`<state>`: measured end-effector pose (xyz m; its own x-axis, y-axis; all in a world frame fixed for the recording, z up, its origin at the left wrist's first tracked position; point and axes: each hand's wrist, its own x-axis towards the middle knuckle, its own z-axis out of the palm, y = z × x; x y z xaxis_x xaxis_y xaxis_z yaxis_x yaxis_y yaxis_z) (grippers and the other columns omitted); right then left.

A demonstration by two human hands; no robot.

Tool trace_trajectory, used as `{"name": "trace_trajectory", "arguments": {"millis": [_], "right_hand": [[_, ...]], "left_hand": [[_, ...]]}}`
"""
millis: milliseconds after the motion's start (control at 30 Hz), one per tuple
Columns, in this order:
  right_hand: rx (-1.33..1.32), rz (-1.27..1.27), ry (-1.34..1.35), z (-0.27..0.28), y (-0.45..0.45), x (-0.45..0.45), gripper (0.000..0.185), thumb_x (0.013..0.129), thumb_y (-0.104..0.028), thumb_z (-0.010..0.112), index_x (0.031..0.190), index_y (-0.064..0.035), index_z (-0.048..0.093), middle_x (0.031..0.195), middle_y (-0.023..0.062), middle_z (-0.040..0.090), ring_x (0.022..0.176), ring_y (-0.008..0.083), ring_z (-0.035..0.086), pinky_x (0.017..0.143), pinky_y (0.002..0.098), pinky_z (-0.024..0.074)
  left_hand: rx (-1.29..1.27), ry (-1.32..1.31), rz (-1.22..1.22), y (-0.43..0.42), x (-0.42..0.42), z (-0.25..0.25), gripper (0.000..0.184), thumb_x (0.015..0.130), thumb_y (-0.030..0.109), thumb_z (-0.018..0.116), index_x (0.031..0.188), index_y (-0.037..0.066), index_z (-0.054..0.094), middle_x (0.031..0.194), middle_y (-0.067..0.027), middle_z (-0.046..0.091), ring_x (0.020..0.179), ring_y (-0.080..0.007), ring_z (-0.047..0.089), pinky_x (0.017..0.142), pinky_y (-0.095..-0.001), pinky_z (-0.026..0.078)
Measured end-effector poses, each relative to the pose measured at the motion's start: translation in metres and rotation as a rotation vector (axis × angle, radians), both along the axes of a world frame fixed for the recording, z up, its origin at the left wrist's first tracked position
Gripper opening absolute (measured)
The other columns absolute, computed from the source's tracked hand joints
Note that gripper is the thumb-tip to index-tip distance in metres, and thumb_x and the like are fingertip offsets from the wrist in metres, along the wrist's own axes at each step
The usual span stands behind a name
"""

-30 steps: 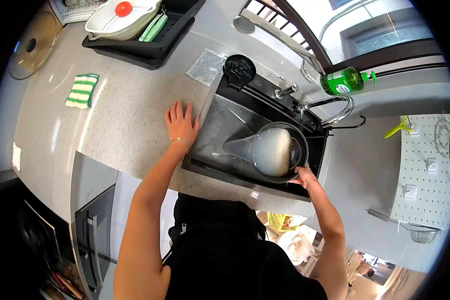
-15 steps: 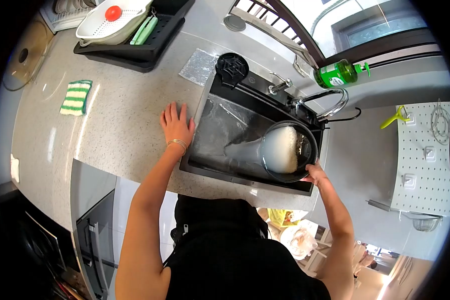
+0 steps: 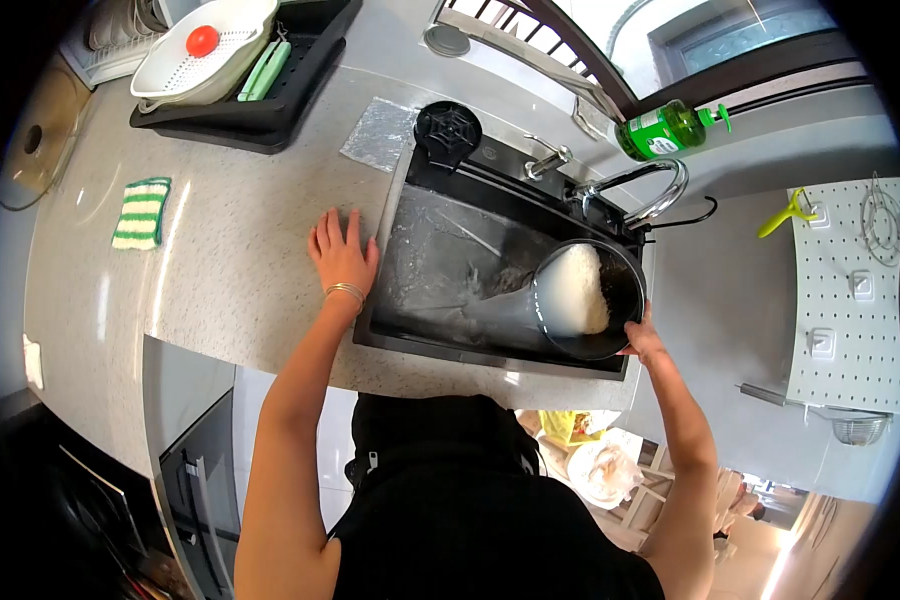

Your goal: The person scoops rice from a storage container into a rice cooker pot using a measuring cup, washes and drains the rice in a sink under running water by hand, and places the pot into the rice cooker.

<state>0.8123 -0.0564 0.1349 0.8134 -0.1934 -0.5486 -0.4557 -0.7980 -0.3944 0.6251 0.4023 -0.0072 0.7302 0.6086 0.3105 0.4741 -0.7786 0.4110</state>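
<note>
1. A dark pot (image 3: 625, 290) is held over the right part of the sink (image 3: 425, 255), tilted to the left; whether it touches the sink wall cannot be told.
2. Its right near rim is pinched by the right hand (image 3: 646, 338), though the fingers underneath are partly hidden.
3. The left hand (image 3: 343, 262) is laid palm down on the table (image 3: 240, 270), just left of the sink, its fingers spread and nothing held.
4. White grains (image 3: 582, 285) are heaped inside the pot, and cloudy water (image 3: 500, 312) is being spilled over its left lip.
5. Grains could be carried out with the water if the tilt were made too steep or too sudden, since the heap lies close to the pouring side.
6. The pot could be twisted or dropped, as its weight seems to be borne by one hand at one edge, and a wet rim may be slippery.
7. Compared with half a second ago, less cloudy water is seen in the pot, and more of the dark inner wall has been bared on the right.
8. The left hand's flat placement on the table has been kept.
</note>
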Motion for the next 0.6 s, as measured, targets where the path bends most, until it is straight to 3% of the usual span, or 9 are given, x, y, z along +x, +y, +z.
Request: {"name": "trace_trajectory", "arguments": {"millis": [600], "right_hand": [[-0.077, 0.046, -0.121, 0.0055, -0.0108, -0.0013, 0.076, 0.077, -0.002, 0.037, 0.139, -0.0221, -0.003, 0.123, 0.0194, 0.045, 0.082, 0.0344, 0.061, 0.051, 0.0390, 0.0565]], "left_hand": [[0.029, 0.043, -0.007, -0.0003, 0.0006, 0.0027, 0.048, 0.079, 0.027, 0.054, 0.123, 0.009, 0.046, 0.129, -0.0194, 0.037, 0.122, -0.0342, 0.031, 0.101, -0.0487, 0.020]]}}
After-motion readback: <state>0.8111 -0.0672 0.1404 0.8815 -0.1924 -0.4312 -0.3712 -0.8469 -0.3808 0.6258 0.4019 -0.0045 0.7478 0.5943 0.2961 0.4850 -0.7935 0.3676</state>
